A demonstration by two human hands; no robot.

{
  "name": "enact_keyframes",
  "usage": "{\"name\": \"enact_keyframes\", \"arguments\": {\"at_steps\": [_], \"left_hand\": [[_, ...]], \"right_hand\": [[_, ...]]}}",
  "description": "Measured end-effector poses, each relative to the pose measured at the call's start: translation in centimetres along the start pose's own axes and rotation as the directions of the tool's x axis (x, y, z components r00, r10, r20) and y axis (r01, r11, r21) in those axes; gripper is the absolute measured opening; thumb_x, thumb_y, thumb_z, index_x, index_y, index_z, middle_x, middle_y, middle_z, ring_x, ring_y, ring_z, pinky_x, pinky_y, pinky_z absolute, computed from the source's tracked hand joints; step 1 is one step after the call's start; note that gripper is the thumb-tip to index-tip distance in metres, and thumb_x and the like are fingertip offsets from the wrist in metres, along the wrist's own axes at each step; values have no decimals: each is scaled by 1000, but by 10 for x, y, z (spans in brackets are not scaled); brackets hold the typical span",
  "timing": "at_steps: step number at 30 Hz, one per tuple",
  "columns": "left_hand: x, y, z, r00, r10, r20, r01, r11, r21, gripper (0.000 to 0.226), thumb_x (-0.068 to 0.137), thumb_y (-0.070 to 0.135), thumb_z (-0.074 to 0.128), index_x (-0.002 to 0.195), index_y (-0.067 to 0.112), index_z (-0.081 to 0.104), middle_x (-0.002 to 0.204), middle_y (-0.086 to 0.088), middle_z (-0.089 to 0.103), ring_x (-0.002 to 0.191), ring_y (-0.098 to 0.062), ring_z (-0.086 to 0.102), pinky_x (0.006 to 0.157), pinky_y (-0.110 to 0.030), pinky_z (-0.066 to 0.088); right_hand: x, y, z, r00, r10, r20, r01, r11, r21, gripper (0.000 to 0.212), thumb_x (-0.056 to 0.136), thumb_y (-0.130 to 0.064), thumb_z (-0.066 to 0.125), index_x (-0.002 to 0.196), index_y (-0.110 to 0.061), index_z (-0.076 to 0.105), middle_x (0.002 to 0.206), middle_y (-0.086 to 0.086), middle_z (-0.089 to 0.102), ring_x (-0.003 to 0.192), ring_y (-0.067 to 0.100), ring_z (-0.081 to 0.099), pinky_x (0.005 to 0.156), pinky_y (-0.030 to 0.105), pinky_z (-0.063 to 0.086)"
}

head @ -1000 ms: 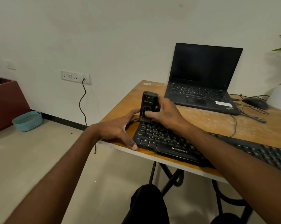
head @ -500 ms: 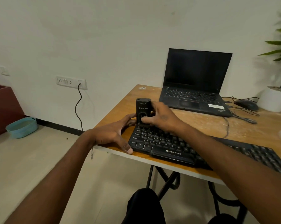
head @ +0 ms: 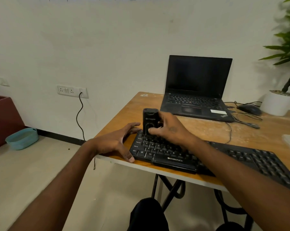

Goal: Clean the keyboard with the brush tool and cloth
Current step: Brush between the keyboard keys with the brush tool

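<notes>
Keyboard (head: 166,154) lies flat at table's (head: 199,132) front edge, rigid, light, likely to slide; left hand (head: 115,144) splayed, bracing its 9 o'clock end; right hand (head: 169,129) wrapped around upright brush tool (head: 150,120), stiff casing, at top-left keys; grasp mid-body.

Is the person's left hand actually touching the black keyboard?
Touching. The head view shows the left hand open, its thumb pressed against the left front corner of the keyboard.
</notes>
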State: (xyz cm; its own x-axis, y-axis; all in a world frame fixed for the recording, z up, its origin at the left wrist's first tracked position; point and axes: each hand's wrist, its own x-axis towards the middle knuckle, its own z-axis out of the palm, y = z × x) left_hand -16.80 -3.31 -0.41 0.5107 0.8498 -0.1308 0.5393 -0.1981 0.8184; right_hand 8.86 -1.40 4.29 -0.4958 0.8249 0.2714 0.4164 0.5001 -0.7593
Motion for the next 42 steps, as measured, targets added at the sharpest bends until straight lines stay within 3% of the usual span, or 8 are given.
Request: {"name": "enact_keyframes", "arguments": {"at_steps": [4, 7, 12, 19, 25, 30, 36, 42], "left_hand": [[0, -1, 0, 1000, 8, 0, -8, 1000, 4, 130, 61, 29, 96, 162, 45, 16, 160, 17, 41, 142, -5, 46, 117, -31, 43], [1, -2, -1, 1000, -6, -10, 6, 1000, 6, 129, 60, 28, 95, 162, 45, 17, 158, 21, 40, 141, -1, 44, 112, -22, 43], [1, -1, 0, 1000, -14, -1, 14, 1000, 15, 127, 61, 28, 95, 160, 47, 19, 158, 21, 38, 142, -4, 43, 114, -27, 43], [2, -2, -1, 1000, -4, 4, 4, 1000, 17, 126, 60, 29, 95, 160, 45, 20, 158, 20, 39, 141, -3, 45, 112, -24, 45], [1, -1, -2, 1000, -6, 19, 6, 999, 40, 127, 62, 37, 96, 159, 52, 15, 161, 22, 34, 147, -5, 39, 114, -24, 42], [5, 3, 0, 998, 21, 52, -25, 996, 83, 133, 60, 55, 93, 160, 57, 6, 169, 20, 25, 152, -6, 33, 124, -35, 37], [13, 2, 7, 1000, 6, 6, -7, 992, 127, 131, 65, 43, 95, 162, 52, 7, 156, 26, 31, 137, 5, 41, 99, -7, 45], [13, 0, 8, 1000, 16, -14, -14, 991, 130, 128, 72, 32, 97, 162, 49, 8, 152, 28, 32, 134, 8, 42, 96, -4, 45]], "right_hand": [[-19, -2, 3, 998, -20, 64, 19, 1000, 15, 53, 86, -22, 76, 133, -28, 54, 121, -12, 65, 110, 1, 61, 91, 20, 51], [-23, 7, -11, 1000, 1, 16, -1, 1000, -12, 49, 85, -22, 77, 127, -32, 55, 115, -16, 65, 105, -4, 61, 82, 13, 47], [-13, 20, -24, 983, 61, -175, -65, 998, -17, 40, 81, -19, 80, 116, -25, 62, 108, -8, 69, 101, 10, 66, 83, 27, 54], [-39, 0, -2, 998, -55, 7, 56, 998, -36, 48, 85, -20, 77, 122, -37, 53, 109, -20, 63, 101, -7, 60, 79, 7, 48], [-22, 8, -21, 985, 44, -168, -50, 998, -32, 46, 81, -18, 79, 123, -19, 60, 113, -4, 67, 102, 10, 63, 89, 36, 56], [-38, -1, -8, 1000, -13, 8, 13, 1000, 24, 52, 84, -19, 77, 131, -24, 56, 119, -9, 66, 106, 5, 62, 87, 22, 54], [-13, 7, -21, 997, 35, -76, -38, 998, -43, 52, 79, -20, 81, 126, -20, 58, 114, -6, 66, 102, 10, 63, 85, 27, 52], [-22, 4, -23, 998, 40, -43, -42, 998, -57, 51, 78, -21, 82, 124, -23, 59, 112, -8, 67, 102, 9, 64, 88, 30, 55]]}}
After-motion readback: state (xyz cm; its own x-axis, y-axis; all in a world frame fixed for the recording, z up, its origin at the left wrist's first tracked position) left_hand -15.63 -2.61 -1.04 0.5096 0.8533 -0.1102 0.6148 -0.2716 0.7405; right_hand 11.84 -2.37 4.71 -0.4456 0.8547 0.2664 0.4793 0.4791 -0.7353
